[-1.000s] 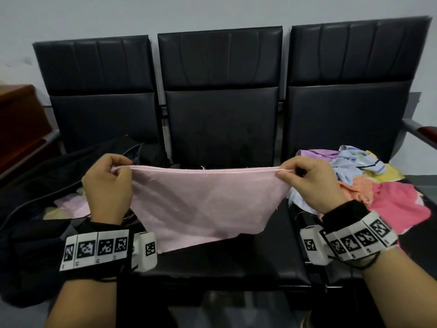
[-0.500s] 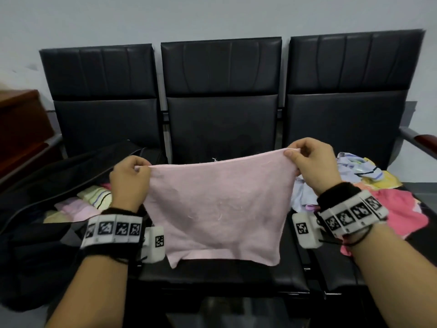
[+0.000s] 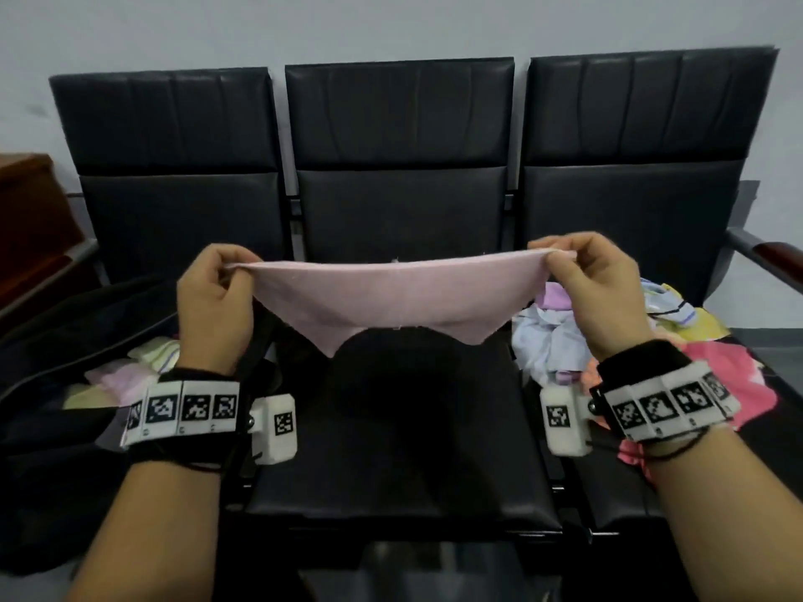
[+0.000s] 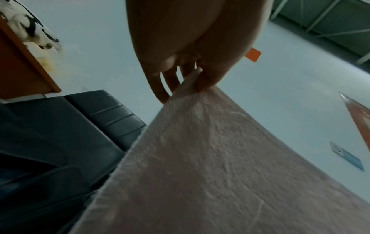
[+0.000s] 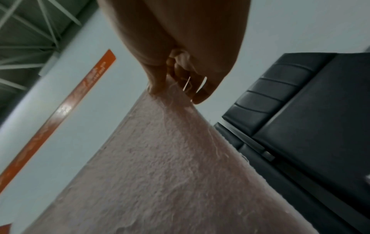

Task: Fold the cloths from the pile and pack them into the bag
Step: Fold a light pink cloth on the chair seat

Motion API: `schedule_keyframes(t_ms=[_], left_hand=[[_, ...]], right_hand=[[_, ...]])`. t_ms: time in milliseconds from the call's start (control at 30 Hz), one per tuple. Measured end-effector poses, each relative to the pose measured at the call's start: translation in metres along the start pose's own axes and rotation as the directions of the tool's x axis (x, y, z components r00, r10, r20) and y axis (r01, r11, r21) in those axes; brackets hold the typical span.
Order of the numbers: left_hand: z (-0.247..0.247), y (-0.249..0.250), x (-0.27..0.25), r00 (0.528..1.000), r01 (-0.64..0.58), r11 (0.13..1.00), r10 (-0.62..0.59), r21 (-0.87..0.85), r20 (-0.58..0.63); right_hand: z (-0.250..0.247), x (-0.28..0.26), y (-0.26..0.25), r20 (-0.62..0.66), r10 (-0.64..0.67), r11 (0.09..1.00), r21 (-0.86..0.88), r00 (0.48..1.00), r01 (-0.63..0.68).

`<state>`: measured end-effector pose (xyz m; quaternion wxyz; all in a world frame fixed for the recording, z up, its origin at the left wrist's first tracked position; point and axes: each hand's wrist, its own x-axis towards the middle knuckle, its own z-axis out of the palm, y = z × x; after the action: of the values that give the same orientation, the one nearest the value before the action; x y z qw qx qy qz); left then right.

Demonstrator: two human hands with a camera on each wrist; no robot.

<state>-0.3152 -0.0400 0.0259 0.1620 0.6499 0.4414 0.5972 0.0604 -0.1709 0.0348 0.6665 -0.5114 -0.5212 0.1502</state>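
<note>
Lifted higher now, the pink cloth (image 3: 386, 297) hangs pinched between left hand (image 3: 215, 297) and right hand (image 3: 595, 293); loose corner pinches risk dropping it.

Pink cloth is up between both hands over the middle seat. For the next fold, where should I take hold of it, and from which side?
Probably its two lower corners. The pink cloth hangs from its top edge, pinched by the left hand and right hand. The bottom corners dangle free above the seat, so come from below and bring them up to the top.
</note>
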Motion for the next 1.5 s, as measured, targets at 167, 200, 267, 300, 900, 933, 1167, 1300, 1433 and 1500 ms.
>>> schedule_keyframes(t_ms=[167, 200, 267, 300, 900, 933, 1167, 1300, 1433, 1500], left_hand=[[0.001, -0.043, -0.056, 0.965, 0.201, 0.979, -0.202, 0.026, 0.168], [0.001, -0.052, -0.066, 0.945, 0.242, 0.968, -0.251, 0.069, 0.211], [0.001, -0.068, -0.088, 0.878, 0.317, 0.934, -0.355, 0.167, 0.322], [0.0, -0.073, -0.097, 0.831, 0.354, 0.912, -0.409, 0.21, 0.376], [0.04, -0.122, -0.127, 0.717, 0.546, 0.797, -0.604, 0.258, 0.348], [0.045, -0.128, -0.127, 0.719, 0.552, 0.794, -0.608, 0.254, 0.336], [0.075, -0.166, -0.114, 0.73, 0.533, 0.792, -0.608, 0.298, 0.312], [0.09, -0.179, -0.107, 0.72, 0.522, 0.78, -0.619, 0.345, 0.313], [0.104, -0.189, -0.114, 0.694, 0.532, 0.734, -0.663, 0.423, 0.278], [0.101, -0.191, -0.123, 0.653, 0.546, 0.694, -0.703, 0.469, 0.282]], right_hand=[[-0.002, -0.062, 0.055, 0.007, 0.238, 0.971, -0.014, 0.971, -0.238], [-0.003, -0.073, 0.067, 0.022, 0.281, 0.96, -0.008, 0.96, -0.28], [-0.006, -0.094, 0.088, 0.074, 0.363, 0.931, 0.014, 0.929, -0.365], [-0.009, -0.104, 0.097, 0.109, 0.399, 0.915, 0.015, 0.911, -0.402], [-0.007, -0.116, 0.178, -0.084, 0.523, 0.836, -0.142, 0.848, -0.529], [-0.004, -0.114, 0.183, -0.095, 0.519, 0.833, -0.165, 0.849, -0.528], [0.007, -0.093, 0.215, -0.13, 0.503, 0.811, -0.271, 0.854, -0.519], [0.013, -0.084, 0.231, -0.155, 0.521, 0.785, -0.299, 0.84, -0.542], [0.017, -0.082, 0.245, -0.123, 0.589, 0.694, -0.429, 0.799, -0.578], [0.014, -0.089, 0.247, -0.075, 0.643, 0.61, -0.551, 0.762, -0.569]])
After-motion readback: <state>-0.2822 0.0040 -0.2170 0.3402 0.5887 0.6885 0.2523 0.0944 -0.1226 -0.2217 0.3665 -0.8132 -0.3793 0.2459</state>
